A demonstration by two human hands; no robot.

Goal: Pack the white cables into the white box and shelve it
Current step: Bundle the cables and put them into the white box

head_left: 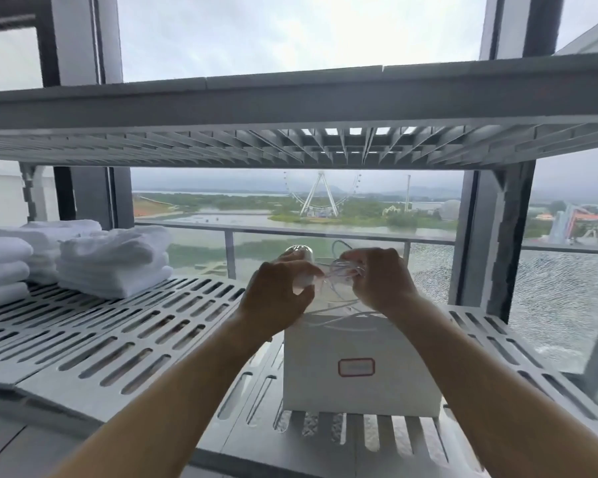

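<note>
A white box [359,363] with a red-framed label stands on the slotted grey shelf [118,339], near its front edge. Both hands hover just above the box's open top. My left hand [277,298] pinches a small white plug-like end of the white cables [342,274]. My right hand [380,281] is closed on a bundle of thin loops of the same cables. A few strands trail down from the hands onto the box's top rim. The inside of the box is hidden.
Stacks of folded white towels [111,263] fill the shelf's left side. An upper grey shelf [290,108] runs overhead. A shelf post [497,243] stands at the right, and a large window lies behind the rack.
</note>
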